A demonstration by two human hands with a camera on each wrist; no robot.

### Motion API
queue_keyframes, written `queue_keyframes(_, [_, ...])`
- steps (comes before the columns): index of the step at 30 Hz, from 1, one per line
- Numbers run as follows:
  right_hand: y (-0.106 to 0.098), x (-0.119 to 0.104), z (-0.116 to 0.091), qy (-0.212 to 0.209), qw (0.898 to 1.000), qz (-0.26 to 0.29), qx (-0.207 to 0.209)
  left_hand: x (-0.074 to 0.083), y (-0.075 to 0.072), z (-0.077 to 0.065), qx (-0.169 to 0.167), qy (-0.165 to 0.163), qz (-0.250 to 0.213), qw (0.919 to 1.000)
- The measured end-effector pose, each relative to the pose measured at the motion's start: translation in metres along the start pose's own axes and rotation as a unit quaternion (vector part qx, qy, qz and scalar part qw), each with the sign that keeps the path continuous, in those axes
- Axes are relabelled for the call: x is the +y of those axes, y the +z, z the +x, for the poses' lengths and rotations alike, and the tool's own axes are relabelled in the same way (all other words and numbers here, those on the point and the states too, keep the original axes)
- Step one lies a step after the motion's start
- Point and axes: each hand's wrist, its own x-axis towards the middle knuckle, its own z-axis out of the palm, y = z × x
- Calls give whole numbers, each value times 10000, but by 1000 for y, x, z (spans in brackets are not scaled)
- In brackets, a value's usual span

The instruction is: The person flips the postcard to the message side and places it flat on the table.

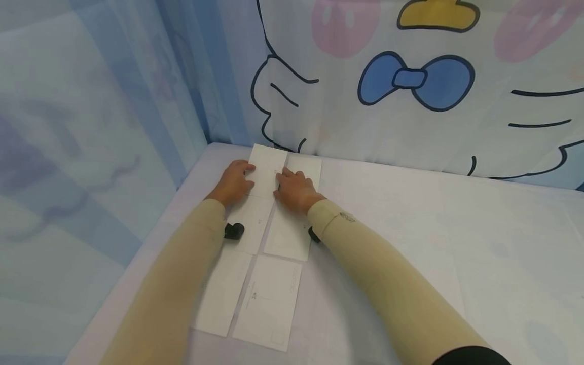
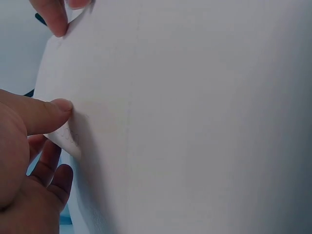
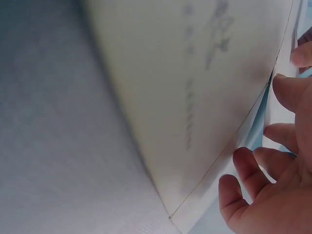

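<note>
White postcards lie in two columns on the table. My left hand (image 1: 232,183) pinches the left edge of the far-left postcard (image 1: 268,165); in the left wrist view, the thumb is on top with the fingers below, and a corner curls up. On the same postcard's right edge, my right hand (image 1: 296,192) pinches with thumb and index finger, its other fingers loosely bent in the right wrist view. Partly under the right hand are the far-right postcard (image 1: 308,166) and the middle-right postcard (image 1: 287,238). The left sleeve partly hides the middle-left postcard (image 1: 251,223).
Nearer me lie a bottom-left postcard (image 1: 225,294) and a bottom-right postcard (image 1: 269,304) with faint print. The white-covered table (image 1: 410,228) stretches to the right. A cartoon-printed curtain (image 1: 342,116) hangs behind it, and a blue-and-white curtain (image 1: 114,126) hangs at left.
</note>
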Motion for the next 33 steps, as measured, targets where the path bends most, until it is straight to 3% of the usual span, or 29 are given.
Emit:
queue_keyframes(9, [-3,1,-4,31,9993,-159,-323,2,2,1,-314,-248,122,9991])
queue_keyframes(16, [-5,2,-4,67,9991,-133,-399,2,0,2,-467,-427,468,9969])
queue_keyframes(22, [1,3,-4,209,9990,169,-343,2,4,-1,-551,-395,744,9949])
queue_keyframes(29, [11,2,-3,68,9995,209,-220,-3,10,-6,-482,-514,701,9950])
queue_keyframes(33, [12,0,-5,13,9972,717,-199,-11,13,-9,-450,-480,672,9956])
